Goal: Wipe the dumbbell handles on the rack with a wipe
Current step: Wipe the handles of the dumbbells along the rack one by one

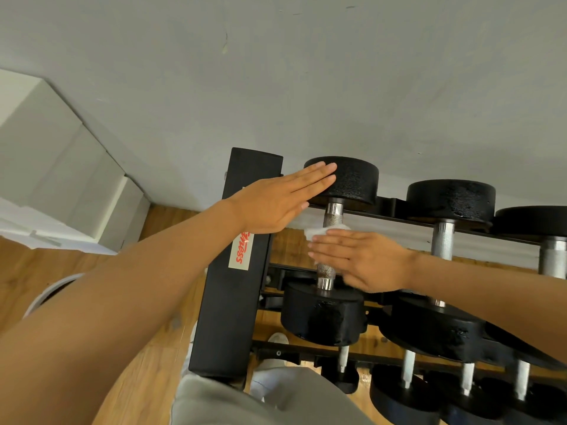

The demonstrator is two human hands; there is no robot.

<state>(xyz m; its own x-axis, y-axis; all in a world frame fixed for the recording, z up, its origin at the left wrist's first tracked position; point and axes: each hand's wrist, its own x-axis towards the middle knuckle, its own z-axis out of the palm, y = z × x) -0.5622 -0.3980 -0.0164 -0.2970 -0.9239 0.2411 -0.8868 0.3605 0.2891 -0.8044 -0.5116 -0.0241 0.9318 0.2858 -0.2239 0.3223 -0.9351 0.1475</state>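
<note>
A black dumbbell lies across the top tier of the black rack (233, 302), its far head (352, 179) near the wall and its near head (322, 314) toward me. My left hand (276, 204) is flat, fingers straight, fingertips resting on the far head. My right hand (359, 259) lies flat across the knurled steel handle (333, 214), pressing a white wipe (319, 232) against it; only a corner of the wipe shows above my fingers.
More black dumbbells (451, 200) sit to the right on the same tier, and smaller ones (405, 394) on the tier below. A grey wall stands behind the rack. White boxes (61, 167) are stacked at the left on a wooden floor (30, 271).
</note>
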